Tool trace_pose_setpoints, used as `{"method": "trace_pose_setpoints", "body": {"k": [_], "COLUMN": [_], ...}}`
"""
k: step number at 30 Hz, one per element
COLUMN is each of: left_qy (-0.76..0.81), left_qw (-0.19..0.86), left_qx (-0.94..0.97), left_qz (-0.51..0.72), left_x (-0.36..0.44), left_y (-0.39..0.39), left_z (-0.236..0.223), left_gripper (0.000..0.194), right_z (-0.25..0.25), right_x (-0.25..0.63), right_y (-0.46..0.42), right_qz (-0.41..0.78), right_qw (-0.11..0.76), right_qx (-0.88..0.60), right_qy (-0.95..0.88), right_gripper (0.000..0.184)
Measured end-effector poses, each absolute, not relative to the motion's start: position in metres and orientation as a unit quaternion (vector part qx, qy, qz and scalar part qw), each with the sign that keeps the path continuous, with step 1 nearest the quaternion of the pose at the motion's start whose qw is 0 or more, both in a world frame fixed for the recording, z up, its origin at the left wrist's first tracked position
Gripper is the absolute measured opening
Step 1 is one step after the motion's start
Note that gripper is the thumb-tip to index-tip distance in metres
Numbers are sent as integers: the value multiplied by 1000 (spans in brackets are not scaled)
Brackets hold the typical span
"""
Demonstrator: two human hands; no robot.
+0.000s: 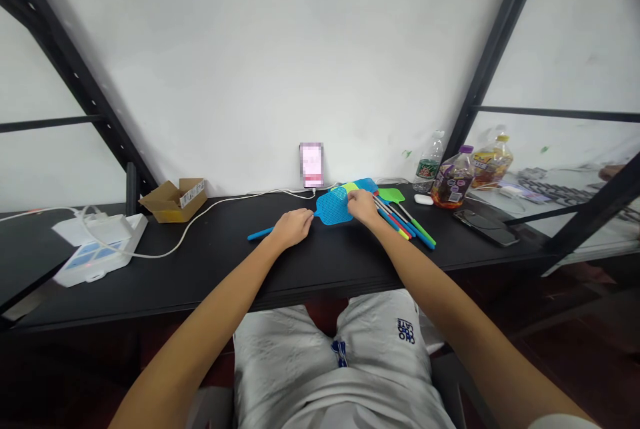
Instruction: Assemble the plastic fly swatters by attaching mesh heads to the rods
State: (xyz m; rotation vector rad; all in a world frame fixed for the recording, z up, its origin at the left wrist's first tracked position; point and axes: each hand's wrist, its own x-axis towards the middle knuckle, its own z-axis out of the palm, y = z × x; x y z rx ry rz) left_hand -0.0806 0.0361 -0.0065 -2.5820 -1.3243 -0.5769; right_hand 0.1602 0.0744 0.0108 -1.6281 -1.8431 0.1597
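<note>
A blue fly swatter (330, 209) lies crosswise just above the black desk, its mesh head to the right and its handle to the left. My left hand (291, 228) is closed around its shaft near the neck. At the other end, my right hand (363, 208) pinches the edge of the mesh head; the fingertips are partly hidden. Behind and right of that hand rests a pile of several more fly swatters (406, 217), with blue, green, red and yellow handles pointing toward the front right.
An upright phone (312, 166) leans on the wall, its cable running left. Left are an open cardboard box (173, 206) and a white power strip (103, 256). To the right stand bottles (454, 179), a white earbud case (423, 199) and a dark phone (486, 227).
</note>
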Motion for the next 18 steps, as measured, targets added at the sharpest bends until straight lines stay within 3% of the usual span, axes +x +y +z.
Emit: {"method": "trace_pose_setpoints", "body": {"k": [13, 18], "left_qy": [-454, -456], "left_qw": [77, 77], "left_qx": [-863, -859], "left_qz": [-208, -218], "left_x": [-79, -80], "left_y": [37, 37], "left_z": [-6, -6], "left_gripper": [32, 32], "right_z": [11, 12], "right_x": [159, 158], "right_y": [71, 68], "right_qz": [106, 167], "right_qw": [357, 406], "right_qx": [-628, -589], "right_qy": [-683, -678], "right_gripper": [22, 19]}}
